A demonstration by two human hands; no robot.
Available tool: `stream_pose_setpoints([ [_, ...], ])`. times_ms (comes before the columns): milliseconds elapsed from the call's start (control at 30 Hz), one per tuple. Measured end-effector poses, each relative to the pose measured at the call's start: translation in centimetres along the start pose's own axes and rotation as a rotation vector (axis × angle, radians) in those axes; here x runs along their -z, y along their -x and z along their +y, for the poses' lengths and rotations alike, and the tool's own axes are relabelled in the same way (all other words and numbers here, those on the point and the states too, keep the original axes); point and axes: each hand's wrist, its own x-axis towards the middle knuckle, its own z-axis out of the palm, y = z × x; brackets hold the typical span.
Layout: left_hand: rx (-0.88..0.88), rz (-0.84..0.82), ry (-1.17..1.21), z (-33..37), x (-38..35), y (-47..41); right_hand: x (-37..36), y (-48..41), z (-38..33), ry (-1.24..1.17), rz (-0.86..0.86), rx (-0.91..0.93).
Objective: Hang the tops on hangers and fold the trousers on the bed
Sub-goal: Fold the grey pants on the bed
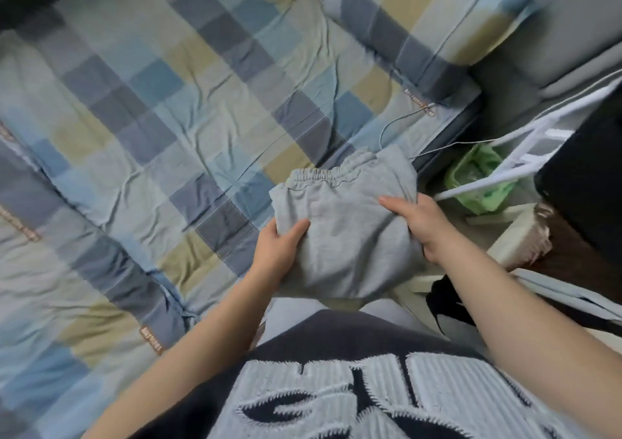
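We are standing in a bedroom of a home. A bed (134,109) is filling most of the view, wearing a crumpled sheet checked in blue, grey and yellow, with a matching pillow (427,11) lying at its head. A thin cable (392,123) is trailing over the mattress edge. White hangers (538,129) and a green basket (478,178) are sitting just beside the bed.

Folded grey trousers (343,236): matt, soft fleecy knit cloth, elastic-gathered waistband. Blue, tan and grey checked bed cover (151,109): creased matt woven cotton. Green basket (478,183): glossy plastic.
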Motion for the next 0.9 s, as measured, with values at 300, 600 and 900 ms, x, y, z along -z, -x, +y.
stream_pose_setpoints([
  [300,-0.406,-0.336,-0.203,10.2,-8.5,5.7,11.1,12.2,1.0,-0.360,0.348,0.192],
  [600,-0.678,-0.640,-0.296,9.3,-24.2,18.8,24.7,26.5,9.9,-0.583,0.589,0.390],
  [900,-0.751,-0.892,-0.358,-0.8,-39.4,35.5,38.1,41.8,24.6,-0.716,0.824,0.483],
])
